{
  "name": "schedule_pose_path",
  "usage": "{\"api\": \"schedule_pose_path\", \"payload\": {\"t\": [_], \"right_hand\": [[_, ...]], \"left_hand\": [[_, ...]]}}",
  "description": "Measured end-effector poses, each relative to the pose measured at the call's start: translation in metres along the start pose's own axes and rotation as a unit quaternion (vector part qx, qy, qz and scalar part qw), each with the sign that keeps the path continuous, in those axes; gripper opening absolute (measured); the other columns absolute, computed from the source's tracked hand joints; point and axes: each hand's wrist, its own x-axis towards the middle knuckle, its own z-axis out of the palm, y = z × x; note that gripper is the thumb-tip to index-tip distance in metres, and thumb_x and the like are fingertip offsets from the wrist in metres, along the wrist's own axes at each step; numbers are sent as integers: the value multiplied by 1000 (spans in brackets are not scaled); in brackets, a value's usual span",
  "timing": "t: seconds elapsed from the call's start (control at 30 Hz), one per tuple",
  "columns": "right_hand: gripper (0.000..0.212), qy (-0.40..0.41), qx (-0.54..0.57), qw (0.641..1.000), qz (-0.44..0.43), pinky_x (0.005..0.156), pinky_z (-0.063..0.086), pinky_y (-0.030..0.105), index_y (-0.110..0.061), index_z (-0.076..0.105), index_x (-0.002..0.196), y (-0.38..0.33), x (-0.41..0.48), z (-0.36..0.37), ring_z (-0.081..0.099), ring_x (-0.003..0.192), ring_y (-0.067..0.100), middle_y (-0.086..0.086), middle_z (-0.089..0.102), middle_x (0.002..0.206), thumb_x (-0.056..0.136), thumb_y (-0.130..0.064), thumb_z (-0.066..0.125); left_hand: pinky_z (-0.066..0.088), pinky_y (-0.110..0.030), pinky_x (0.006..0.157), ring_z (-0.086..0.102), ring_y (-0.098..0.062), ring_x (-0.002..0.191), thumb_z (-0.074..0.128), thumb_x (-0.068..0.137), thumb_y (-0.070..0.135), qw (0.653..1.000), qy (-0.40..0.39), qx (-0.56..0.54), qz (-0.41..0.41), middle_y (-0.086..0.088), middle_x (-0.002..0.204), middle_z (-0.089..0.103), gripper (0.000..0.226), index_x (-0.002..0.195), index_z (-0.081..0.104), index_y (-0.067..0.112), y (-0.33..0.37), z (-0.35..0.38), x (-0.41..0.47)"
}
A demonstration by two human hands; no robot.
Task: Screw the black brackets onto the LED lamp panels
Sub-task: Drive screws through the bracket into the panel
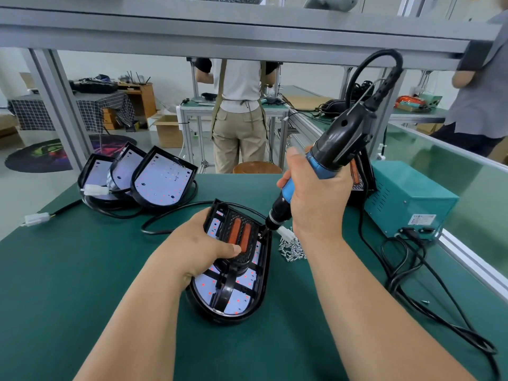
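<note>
Grip is taken by the left hand (204, 243) on the left edge of the lamp panel (242, 301), which lies board-up on the green mat (82, 270). The thumb is pressed on the black bracket (229, 281) seated across the board, just beside two orange strips. The other fingers are curled round the rim, and their tips are hidden. The right hand (316, 199) is wrapped round the blue body of the electric screwdriver (330, 158), which is held tilted above the panel's right side. Its bit is brought down to the bracket's right edge. Whether a screw sits under the tip cannot be made out, since that spot is small and dark.

A heap of loose screws (291, 248) lies just right of the panel, with a white connector (286, 233) touching it. More panels (162, 180) are stacked beyond the panel to its left, overlapping so that only the front one is fully seen. A teal power box (409, 196) stands well to the panel's right. Between the box and the right hand another dark housing (360, 182) is mostly covered. The box's black cable (412, 301) is cut off at the lower right.
</note>
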Motion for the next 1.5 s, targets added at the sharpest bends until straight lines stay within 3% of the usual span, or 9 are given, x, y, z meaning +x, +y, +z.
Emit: {"api": "schedule_pose_path", "payload": {"t": [0.13,0.3,0.67,0.93,1.1,1.3,1.5], "right_hand": [[22,0,1,1000,-6,45,45,25,-12,48,82,0,0,-2,53,41,15,-4,51,53,80,-15,70],[23,2,-4,1000,-11,45,44,25,-14,47,79,1,1,-2,53,41,15,-6,51,52,80,-15,70],[25,4,-6,1000,-4,46,45,26,-10,47,80,2,2,-2,53,41,17,-2,51,53,78,-17,71],[23,14,0,1000,-11,44,44,24,-18,48,80,0,1,-2,53,41,14,-9,53,54,78,-16,71],[23,16,13,1000,-5,44,46,26,-19,48,79,-1,1,-3,53,42,12,-11,54,55,80,-14,70],[25,-1,-4,1000,-6,47,46,24,-5,48,84,1,-1,-2,54,43,15,-4,52,55,79,-15,70],[23,8,2,1000,-6,47,47,25,-7,50,84,0,-2,-1,54,43,14,-2,55,57,79,-14,72]], "left_hand": [[52,-48,100,73,-24,94,84,70,0,1000,-4,2,-2,3,94,78,49,104,67,31,2,1,-1],[51,-46,100,73,-22,94,80,50,19,1000,-2,2,-3,6,93,78,58,105,67,32,5,2,-2],[52,-48,98,73,-23,94,81,49,20,1000,1,-4,-5,6,95,78,61,106,66,34,5,3,-2],[53,-49,97,73,-25,95,84,55,13,1000,1,-7,-2,4,96,78,59,108,67,33,3,1,-1],[54,-49,95,74,-24,90,81,73,-2,1000,1,-5,9,3,91,78,46,100,68,32,2,1,-1],[55,-49,94,74,-23,89,82,73,-1,1000,3,3,11,4,90,78,46,99,68,34,3,1,-2],[55,-48,93,75,-24,87,80,75,-2,1000,-4,-27,-2,2,91,78,44,94,71,37,3,1,-4]]}}
